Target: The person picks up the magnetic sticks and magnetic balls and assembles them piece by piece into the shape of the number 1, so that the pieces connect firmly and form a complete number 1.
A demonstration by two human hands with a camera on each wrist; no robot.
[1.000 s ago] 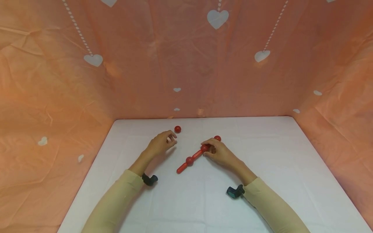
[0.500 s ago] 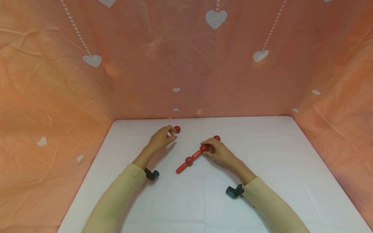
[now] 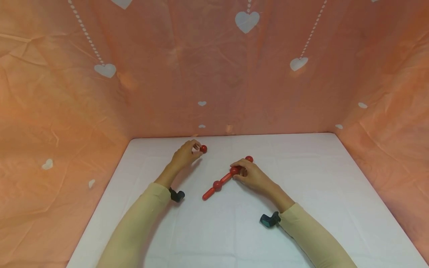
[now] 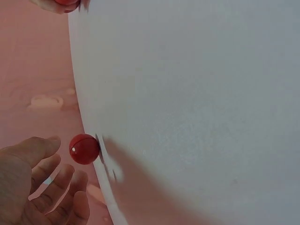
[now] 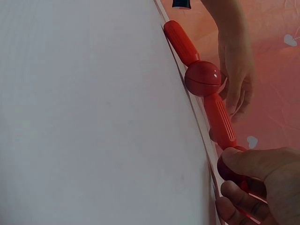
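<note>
A loose red ball (image 3: 203, 149) lies toward the far side of the white table. My left hand (image 3: 185, 153) is just beside it, thumb and fingers spread. In the left wrist view a small gap shows between the thumb and the ball (image 4: 85, 150). My right hand (image 3: 253, 175) grips a red stick of balls and ridged rods (image 3: 226, 178) by one of its middle balls. The stick slants from near left to far right, and part of it is hidden under the fingers. The right wrist view shows the thumb resting on the gripped ball (image 5: 229, 168).
White cloth covers the table (image 3: 301, 163). An orange sheet with white hearts (image 3: 161, 74) rises behind it and at both sides. Dark wrist cameras stick out from the left sleeve (image 3: 134, 227) and the right sleeve (image 3: 316, 234).
My left hand has moved forward and slightly right, up to the loose ball. The right hand and the red stick have stayed in place.
</note>
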